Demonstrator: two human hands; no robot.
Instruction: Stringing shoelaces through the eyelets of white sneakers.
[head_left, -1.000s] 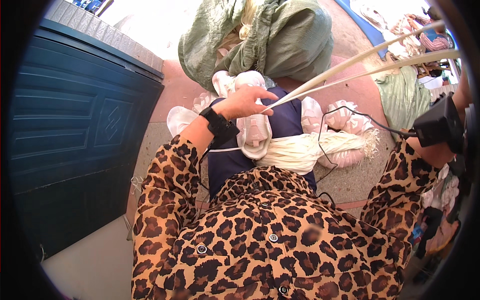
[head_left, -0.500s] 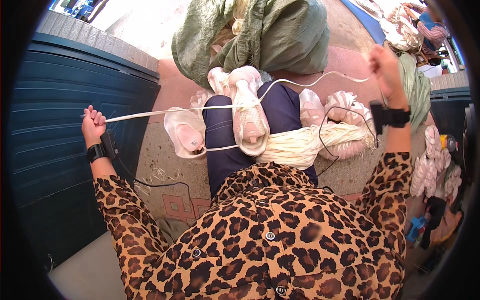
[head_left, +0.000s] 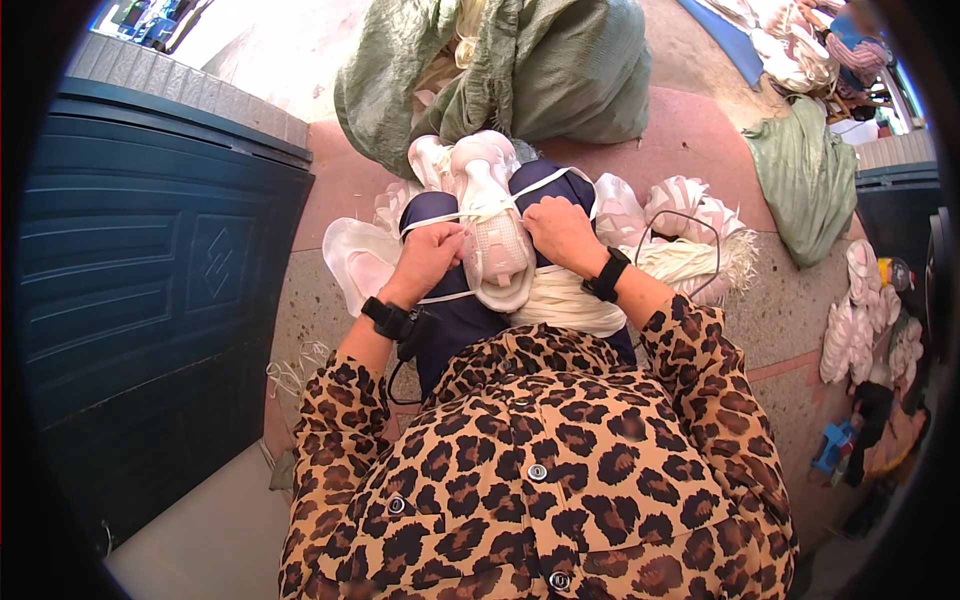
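Observation:
A pale pink and white sneaker (head_left: 500,258) lies lengthwise between my thighs, its toe end toward me. A flat cream shoelace (head_left: 545,181) passes through it and loops out on both sides. My left hand (head_left: 430,260) is closed in a pinch at the shoe's left side, on the lace. At the right side my right hand (head_left: 562,234) has its fingers bent together on the other length of lace; the fingertips are partly hidden. Across my right thigh lies a thick bundle of cream laces (head_left: 570,300).
A big green woven sack (head_left: 580,75) stands in front of my knees. More pink-white shoes (head_left: 690,208) lie to the right, and a shoe (head_left: 358,262) to the left. A dark blue panelled door (head_left: 150,260) is at left. At the far right are another sack (head_left: 805,180) and a person (head_left: 855,55).
Both hands have come inward from wide apart, where they stretched the lace out to each side, and are now close beside the shoe. The lace has gone slack into loops.

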